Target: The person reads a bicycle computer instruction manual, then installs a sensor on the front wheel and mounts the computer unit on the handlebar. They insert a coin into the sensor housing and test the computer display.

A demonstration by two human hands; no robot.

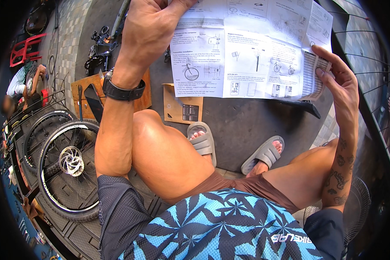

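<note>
An unfolded white instruction sheet point(251, 56) with printed diagrams and fold creases spreads out before me, above my knees. At its upper left, my left hand point(154, 28) pinches the edge, thumb in front; some of its fingers are cut off by the frame's top. A dark watch is strapped round that wrist. My right hand point(340, 78) grips the sheet's right side between thumb and fingers, where a folded flap carries a dense printed table. Below the sheet, on the dark floor, lies an open brown cardboard package point(184, 106).
Bicycle wheels point(69, 167) with a disc rotor stand at left. Tools rest on a wooden board point(86, 93), bike parts point(100, 52) beyond it. A person point(26, 82) crouches at far left near a red plastic chair point(26, 48). A fan point(357, 203) stands at lower right.
</note>
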